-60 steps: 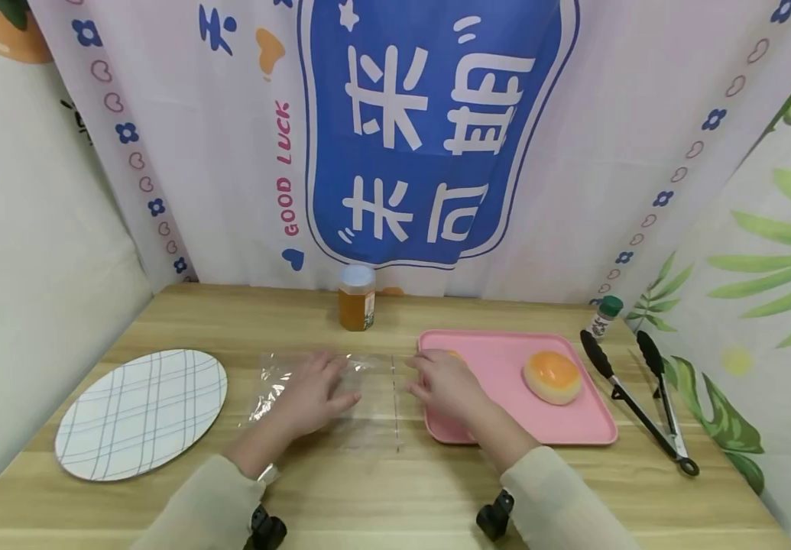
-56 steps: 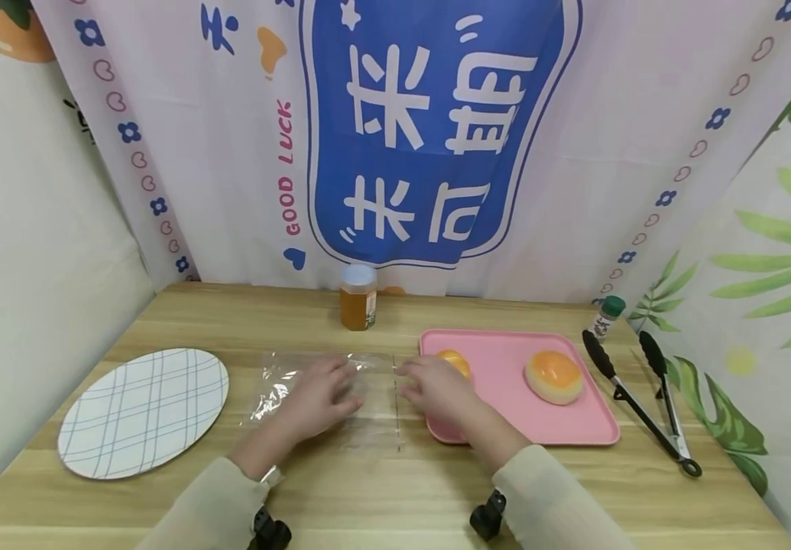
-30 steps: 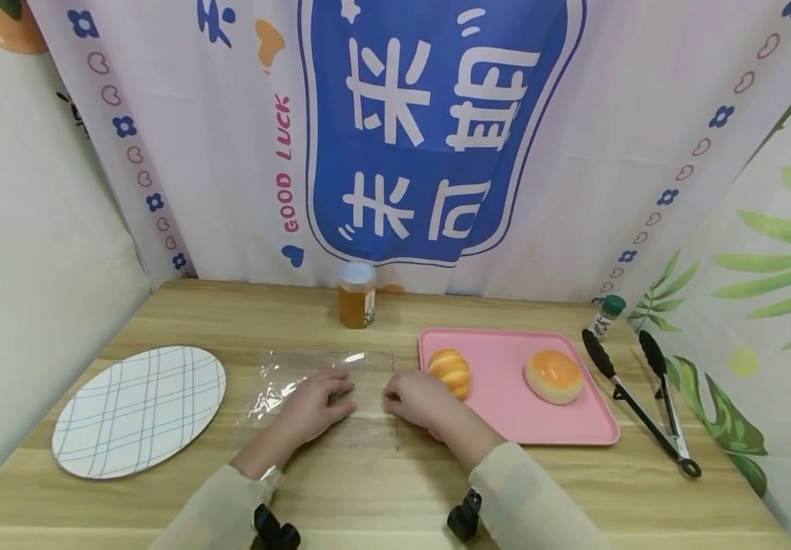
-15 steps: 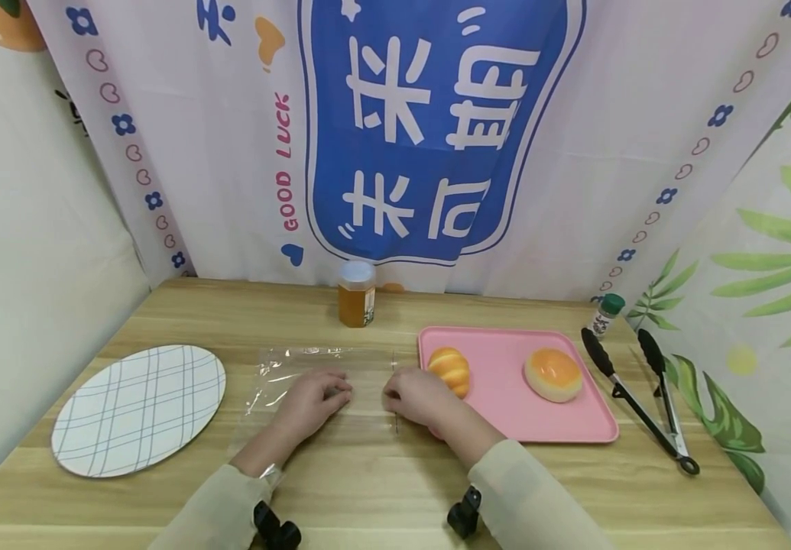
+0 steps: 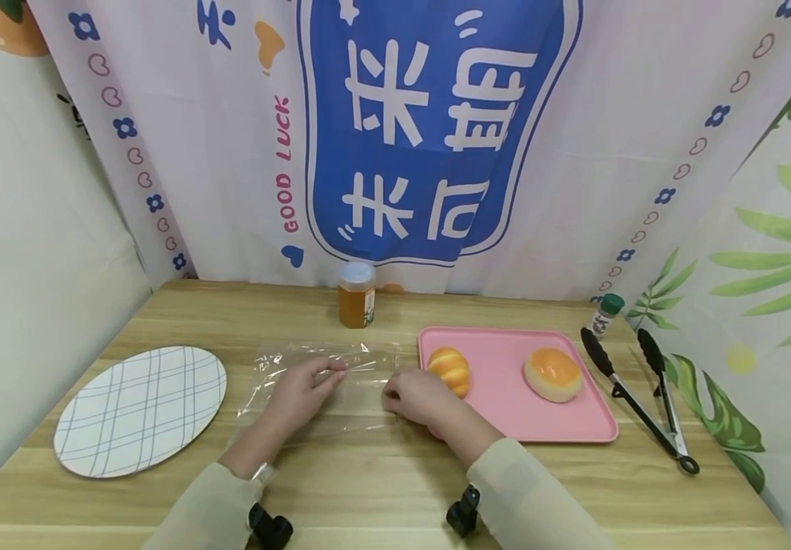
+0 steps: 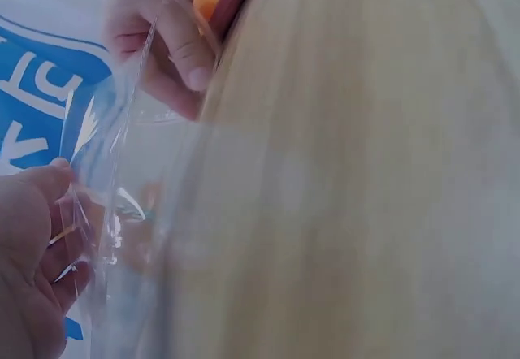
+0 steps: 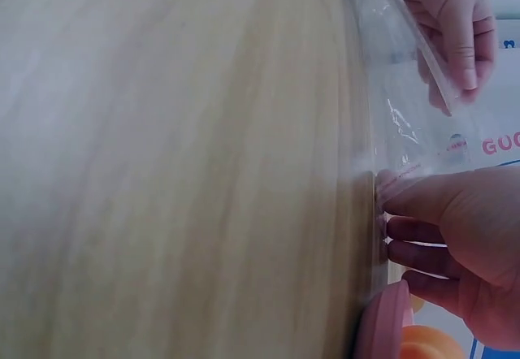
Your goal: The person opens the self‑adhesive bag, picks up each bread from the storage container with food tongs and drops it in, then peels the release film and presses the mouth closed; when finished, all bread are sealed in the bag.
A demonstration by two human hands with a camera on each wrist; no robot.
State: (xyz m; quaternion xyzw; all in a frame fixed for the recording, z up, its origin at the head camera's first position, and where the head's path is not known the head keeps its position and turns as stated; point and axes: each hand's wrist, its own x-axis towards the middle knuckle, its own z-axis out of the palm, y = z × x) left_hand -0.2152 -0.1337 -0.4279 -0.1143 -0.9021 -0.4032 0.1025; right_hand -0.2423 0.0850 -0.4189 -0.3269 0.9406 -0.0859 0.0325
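Note:
A clear plastic bag (image 5: pixel 367 374) lies across the middle of the table, a marked strip along its right edge. My left hand (image 5: pixel 302 393) pinches the film between thumb and fingers and holds it raised, as the left wrist view of the bag (image 6: pixel 122 213) shows. At the right edge my right hand (image 5: pixel 419 396) pinches the film near the table. In the right wrist view the film (image 7: pixel 406 107) stretches up between both hands. Beside the right hand, a striped bread roll (image 5: pixel 448 372) and a round bun (image 5: pixel 552 375) sit on a pink tray (image 5: pixel 505 428).
A checked oval plate (image 5: pixel 141 412) lies at the left. Behind the bag stands a jar of amber contents (image 5: pixel 357 296). On the right are black-tipped tongs (image 5: pixel 643 405) and a green-capped shaker bottle (image 5: pixel 604 315). A printed cloth (image 5: pixel 395 153) hangs behind the table.
The right hand has moved left from the tray's edge to the bag's right edge and pinched it. The left hand has gone slightly up and away, lifting film.

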